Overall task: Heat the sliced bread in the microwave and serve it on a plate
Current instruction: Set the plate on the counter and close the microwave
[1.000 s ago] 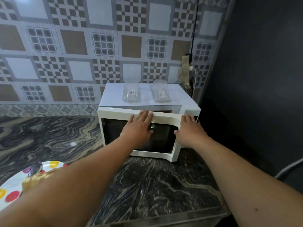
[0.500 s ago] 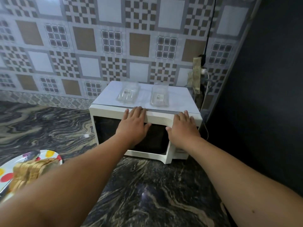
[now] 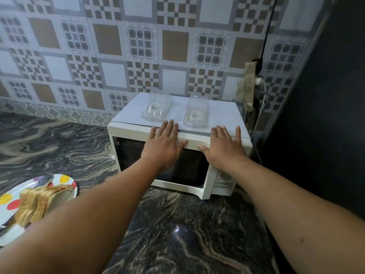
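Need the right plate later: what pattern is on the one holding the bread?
White plate with coloured dots, head view.

a white box-shaped microwave (image 3: 136,133) stands on the dark veined stone counter (image 3: 177,234), far right, against the patterned tile wall (image 3: 118,46). two clear plastic trays (image 3: 157,107) lie side by side on its top. a spotted round plate (image 3: 65,181) with sliced bread (image 3: 41,200) sits near left. both hands, left hand (image 3: 163,147) and right hand (image 3: 223,149), lie flat on the microwave's front.
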